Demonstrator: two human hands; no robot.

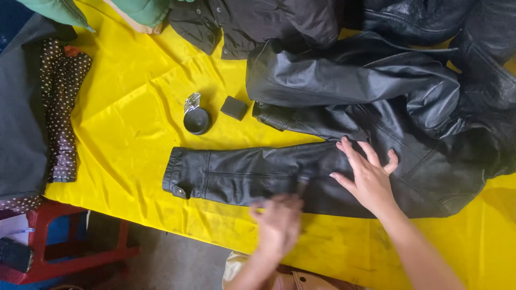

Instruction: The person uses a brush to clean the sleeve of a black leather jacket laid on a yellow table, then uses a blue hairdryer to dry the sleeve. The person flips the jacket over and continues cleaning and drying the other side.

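The right hand (368, 177) lies flat, fingers spread, on the black leather jacket (344, 107). The left hand (279, 223), blurred, is at the jacket's sleeve (242, 172); its grip I cannot tell.

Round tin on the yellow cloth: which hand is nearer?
Left. The left hand, blurred, is over the black jacket sleeve, below and right of the round tin. The right hand lies flat on the jacket farther right.

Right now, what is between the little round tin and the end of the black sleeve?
Nothing: in the head view only bare yellow cloth lies between the round tin and the sleeve cuff.
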